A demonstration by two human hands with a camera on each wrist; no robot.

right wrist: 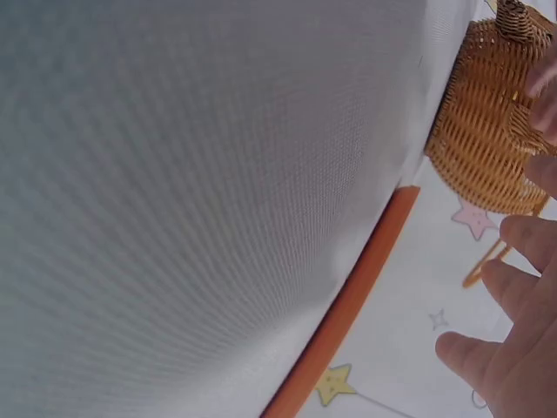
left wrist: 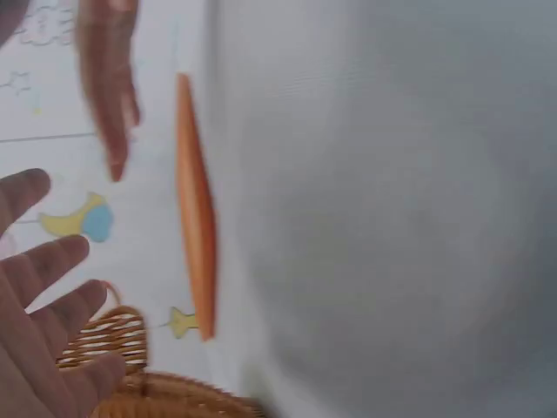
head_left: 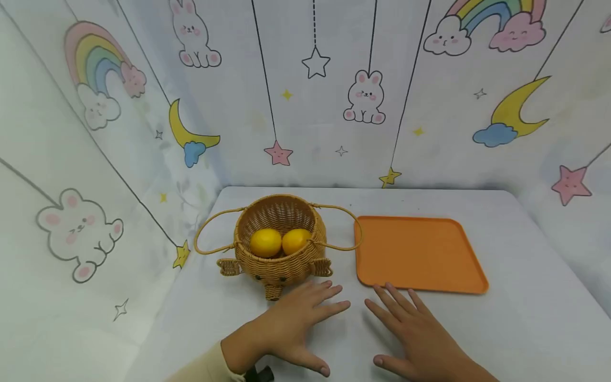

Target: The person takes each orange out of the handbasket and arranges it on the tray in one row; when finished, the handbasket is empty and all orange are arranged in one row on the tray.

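Observation:
A wicker basket [head_left: 281, 268] shaped like an animal's head, with a snout, two ears and two looped handles, stands left of centre on the table. Two yellow lemons [head_left: 265, 243] lie side by side inside it. To its right is a flat orange tray [head_left: 420, 254] with a low rim. My left hand [head_left: 296, 321] is spread with straight fingers just in front of the basket, holding nothing. My right hand [head_left: 415, 339], also spread and holding nothing, is by the tray's near edge. In the left wrist view, the tray [left wrist: 197, 218] shows edge-on beyond the fingers.
A white cloth covers the table [head_left: 525, 329]. Behind and to the left hangs a pale cloth backdrop [head_left: 315, 132] printed with rabbits, stars, moons and rainbows. The basket's right handle [head_left: 359, 228] reaches over the tray's left edge.

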